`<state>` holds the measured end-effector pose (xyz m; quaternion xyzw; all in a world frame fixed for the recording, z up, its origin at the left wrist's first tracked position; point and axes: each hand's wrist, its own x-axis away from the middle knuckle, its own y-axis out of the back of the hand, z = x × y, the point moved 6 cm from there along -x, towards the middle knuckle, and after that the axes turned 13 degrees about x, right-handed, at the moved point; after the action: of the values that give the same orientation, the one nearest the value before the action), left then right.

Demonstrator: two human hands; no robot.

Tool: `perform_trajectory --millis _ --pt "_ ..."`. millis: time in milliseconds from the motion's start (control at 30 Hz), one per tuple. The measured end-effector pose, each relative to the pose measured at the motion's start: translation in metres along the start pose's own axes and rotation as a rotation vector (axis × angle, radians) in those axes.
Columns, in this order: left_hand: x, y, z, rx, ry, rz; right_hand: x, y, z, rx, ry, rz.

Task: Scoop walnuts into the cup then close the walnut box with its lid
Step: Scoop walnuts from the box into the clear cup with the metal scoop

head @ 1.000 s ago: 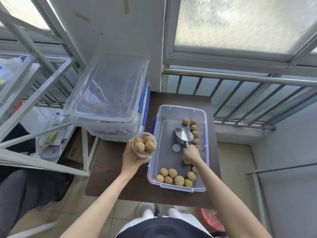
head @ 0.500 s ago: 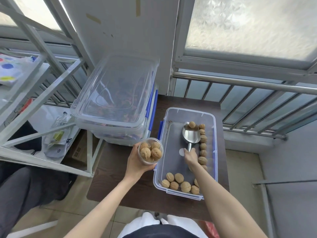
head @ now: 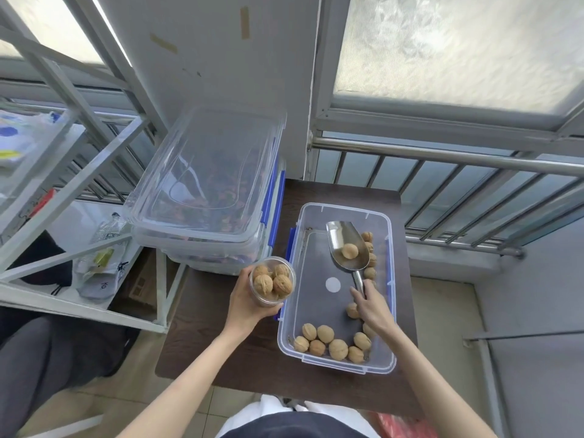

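The walnut box (head: 389,314) sits on the table (head: 221,343), right of the stacked containers (head: 205,197). Between them the cup (head: 272,282) holds walnuts. In the box, the scoop (head: 347,245) carries 1 walnut (head: 350,251).

The only legible mark is "10", seen inverted, on a grey pouch (head: 101,287) on the shelf left of the stacked boxes (head: 205,197). Nothing else can be read.

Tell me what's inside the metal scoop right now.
One walnut lies in the metal scoop, near the handle end; the rest of the bowl is bare. The right hand grips the handle, covering its end.
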<state>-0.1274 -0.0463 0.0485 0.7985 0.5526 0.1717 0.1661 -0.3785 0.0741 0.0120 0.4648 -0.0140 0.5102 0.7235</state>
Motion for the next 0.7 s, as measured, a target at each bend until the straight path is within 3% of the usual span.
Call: perform_trajectory --millis 400,700 --pt "-0.006 -0.002 0.001 -0.007 -0.014 0.032 0.106 0.089 0.033 0.399 0.301 0.285" --pt "-0.007 -0.005 0.001 -0.001 -0.071 0.053 0.099 0.101 0.058 0.66 0.431 0.374"
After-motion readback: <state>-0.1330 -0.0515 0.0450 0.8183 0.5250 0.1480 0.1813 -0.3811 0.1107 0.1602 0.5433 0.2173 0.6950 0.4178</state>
